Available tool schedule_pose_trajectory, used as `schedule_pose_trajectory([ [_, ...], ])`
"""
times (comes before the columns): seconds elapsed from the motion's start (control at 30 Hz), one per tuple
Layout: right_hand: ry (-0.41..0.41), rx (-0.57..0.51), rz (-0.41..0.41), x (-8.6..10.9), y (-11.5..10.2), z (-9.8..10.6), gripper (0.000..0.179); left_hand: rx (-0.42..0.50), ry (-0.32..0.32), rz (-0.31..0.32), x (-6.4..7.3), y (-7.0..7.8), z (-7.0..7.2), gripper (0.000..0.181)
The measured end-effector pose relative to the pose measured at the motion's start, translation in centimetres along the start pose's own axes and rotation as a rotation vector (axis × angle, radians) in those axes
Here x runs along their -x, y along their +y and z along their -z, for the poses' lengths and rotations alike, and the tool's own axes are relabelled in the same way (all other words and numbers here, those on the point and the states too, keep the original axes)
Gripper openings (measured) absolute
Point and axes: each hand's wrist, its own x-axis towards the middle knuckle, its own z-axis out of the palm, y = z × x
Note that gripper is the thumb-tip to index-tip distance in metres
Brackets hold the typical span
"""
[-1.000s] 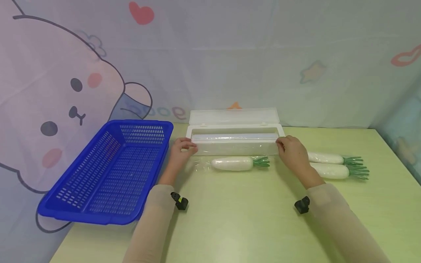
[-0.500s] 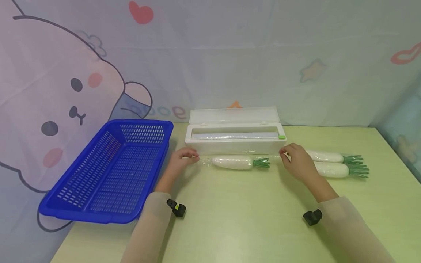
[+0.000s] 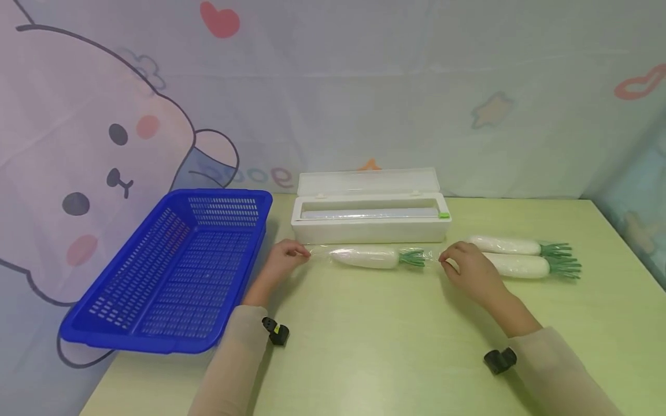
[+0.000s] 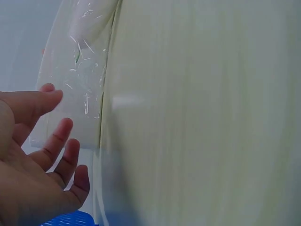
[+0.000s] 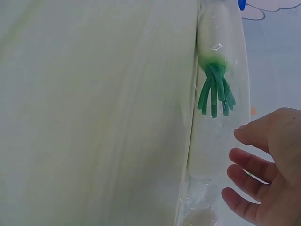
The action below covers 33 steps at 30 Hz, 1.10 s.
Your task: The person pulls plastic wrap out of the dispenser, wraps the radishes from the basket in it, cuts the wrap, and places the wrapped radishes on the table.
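Note:
A white radish with green stalks lies on the table in clear plastic wrap, in front of the white wrap box. In the head view my left hand pinches the wrap beyond the radish's bare tip. My right hand pinches it on the stalk side. The left wrist view has my left hand with thumb and index finger together, the other fingers apart. From the right wrist, the thumb of my right hand hides the index finger; the radish stalks show beside it.
The wrap box has its lid raised and a film roll inside; a green slider sits at its right end. Two more radishes lie right of my right hand. A blue plastic basket stands at the left.
Both hands have come down from the box's front edge toward me, level with the radish. The film now lies over the radish, and the green slider has come into sight.

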Motion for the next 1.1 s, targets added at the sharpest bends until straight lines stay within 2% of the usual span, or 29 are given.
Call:
schedule_pose_trajectory([
  [0.13,-0.058,0.027,0.01,-0.3,0.3,-0.2,0.007,-0.08,-0.03,0.029,0.1,0.2,-0.1,0.01],
  [0.37,-0.143,0.041,0.002,-1.0,0.8,-1.0,0.007,-0.182,-0.076,0.029,0.2,1.0,-0.6,0.013],
  [0.57,-0.168,0.034,0.007,-1.5,0.6,-1.3,0.008,-0.206,-0.105,0.046,0.2,1.1,-0.9,0.016],
  [0.8,-0.205,-0.046,-0.08,-1.4,0.8,-1.0,0.014,-0.164,-0.105,0.081,0.4,1.0,-0.5,0.02],
  [0.93,-0.207,-0.072,-0.11,-1.3,0.9,-0.6,0.017,-0.108,-0.054,0.04,0.4,1.0,-0.2,0.023],
  [1.1,-0.163,-0.107,-0.126,-1.2,1.0,0.8,0.019,-0.01,0.068,-0.133,0.4,1.4,-0.1,0.025],
])
